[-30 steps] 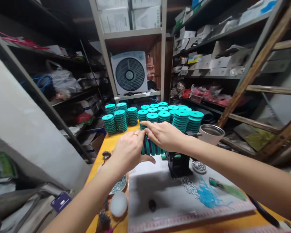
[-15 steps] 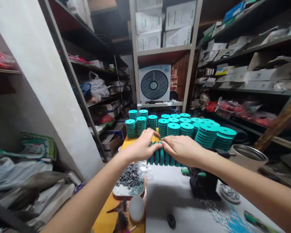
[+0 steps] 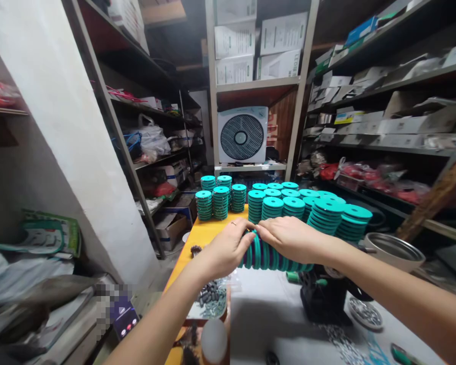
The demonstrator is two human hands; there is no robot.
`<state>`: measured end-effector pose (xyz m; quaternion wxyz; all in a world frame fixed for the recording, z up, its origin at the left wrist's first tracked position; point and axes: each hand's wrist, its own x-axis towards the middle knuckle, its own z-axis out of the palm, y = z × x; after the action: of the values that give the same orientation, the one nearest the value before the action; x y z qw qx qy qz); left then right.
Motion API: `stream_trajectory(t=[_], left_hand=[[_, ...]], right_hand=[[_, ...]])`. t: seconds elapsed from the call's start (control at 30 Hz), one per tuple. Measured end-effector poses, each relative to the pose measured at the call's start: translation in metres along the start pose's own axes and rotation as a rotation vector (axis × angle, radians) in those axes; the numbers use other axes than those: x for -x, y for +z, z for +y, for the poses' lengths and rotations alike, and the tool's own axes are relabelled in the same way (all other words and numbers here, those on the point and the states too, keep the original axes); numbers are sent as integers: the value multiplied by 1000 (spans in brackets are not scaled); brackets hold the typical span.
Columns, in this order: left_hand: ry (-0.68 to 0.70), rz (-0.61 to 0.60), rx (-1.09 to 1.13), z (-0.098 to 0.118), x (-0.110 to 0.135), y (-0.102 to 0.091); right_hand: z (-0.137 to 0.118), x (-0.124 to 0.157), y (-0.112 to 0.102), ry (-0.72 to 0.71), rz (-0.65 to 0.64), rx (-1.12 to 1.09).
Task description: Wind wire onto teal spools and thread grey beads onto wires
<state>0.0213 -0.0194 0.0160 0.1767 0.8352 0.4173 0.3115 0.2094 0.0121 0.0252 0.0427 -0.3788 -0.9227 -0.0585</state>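
A horizontal row of teal round spools (image 3: 266,256), with dark purple gaps between them, sits in front of me at the near side of a black hand-sized machine (image 3: 323,299). My left hand (image 3: 228,247) is closed on the left end of the row, its thumb on the near side. My right hand (image 3: 291,237) lies over the top of the same row, fingers curled on it. The fingertips of both hands nearly meet around one spool, and what they pinch there is partly hidden.
Stacks of teal spools (image 3: 272,208) stand behind the hands on the yellow tabletop (image 3: 205,228). Near my left forearm is a tray of grey parts (image 3: 213,299) and a white round lid (image 3: 214,340). A metal tin (image 3: 393,248) and a dish of small parts (image 3: 366,313) are at right.
Both hands and the row sit slightly lower and further right in the picture. More of the row shows beneath my hands. A lit phone screen shows more fully at lower left.
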Motion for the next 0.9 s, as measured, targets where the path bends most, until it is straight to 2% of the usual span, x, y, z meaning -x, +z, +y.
stream_trajectory(t=[0.07,0.13,0.23,0.3,0.43,0.57,0.67,0.73,0.8,0.87,0.9], left_hand=[[-10,53,62,-3,0,6],[-40,165,151,-6,1,15],[-105,361,322,-10,3,29],[-130,428,425,-12,3,34],[-147,389,554,-16,3,28],[-151,328,602,-19,0,18],[-159,406,579,-18,3,12],[-192,545,523,-13,14,10],[-258,713,437,-7,36,14],[-341,822,341,-1,65,27],[-376,817,305,1,80,39]], right_hand=[[0,-1,1,19,0,-27],[2,0,-1,44,5,-69],[5,3,-10,53,17,-161],[5,3,-20,26,33,-230],[-9,-8,-28,-91,21,-292],[-28,-22,-19,-106,15,-264],[-34,-25,-13,-61,28,-214],[-34,-24,-12,-50,21,-174],[-34,-24,-13,-53,11,-144],[-32,-24,-14,-59,1,-136],[-31,-25,-14,-62,-4,-140]])
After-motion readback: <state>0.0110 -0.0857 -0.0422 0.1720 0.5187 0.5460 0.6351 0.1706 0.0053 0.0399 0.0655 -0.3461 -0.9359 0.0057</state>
